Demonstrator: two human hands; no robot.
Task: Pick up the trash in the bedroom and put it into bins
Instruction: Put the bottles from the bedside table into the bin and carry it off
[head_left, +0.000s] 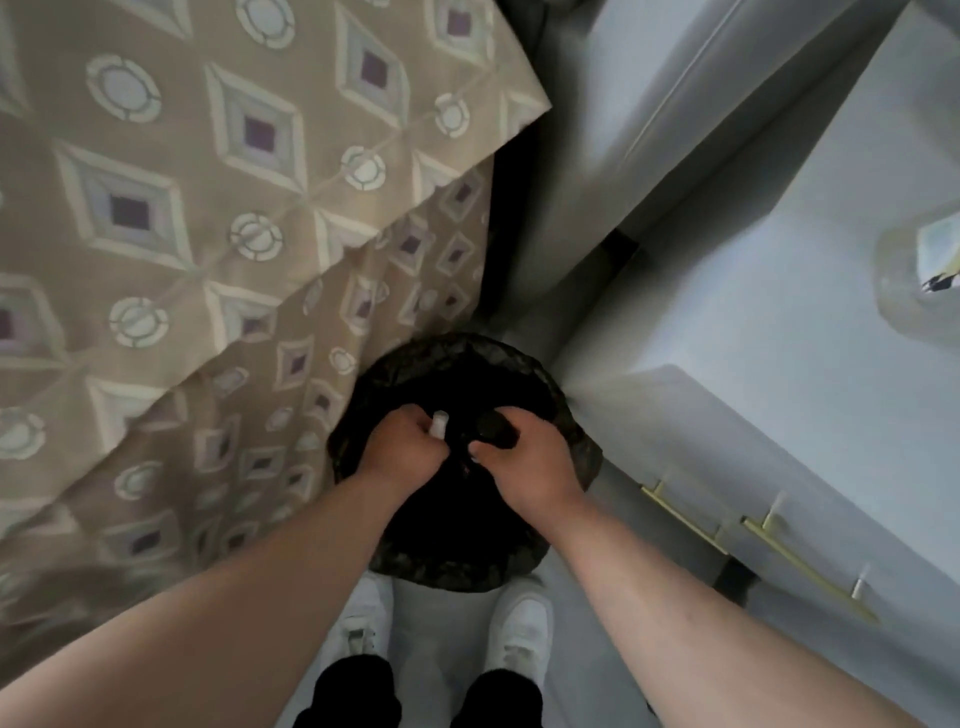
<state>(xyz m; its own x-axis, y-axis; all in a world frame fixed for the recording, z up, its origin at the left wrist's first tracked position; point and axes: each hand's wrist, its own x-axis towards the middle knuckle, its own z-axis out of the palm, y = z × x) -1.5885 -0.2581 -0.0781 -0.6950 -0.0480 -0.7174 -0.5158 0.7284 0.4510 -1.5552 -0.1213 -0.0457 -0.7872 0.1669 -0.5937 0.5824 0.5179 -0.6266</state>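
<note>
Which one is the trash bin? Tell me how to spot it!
Find the big tan patterned bedspread on one side and the pale grey cabinet on the other. On the floor between them, just ahead of the white shoes, stands the bin. It is the only round, black-lined thing, under both hands.

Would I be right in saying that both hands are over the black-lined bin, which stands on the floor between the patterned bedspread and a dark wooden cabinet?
Not quite: the head view shows the cabinet is pale grey-white, not dark wood. The rest holds: left hand and right hand are over the black-lined bin, beside the patterned bedspread.
</note>
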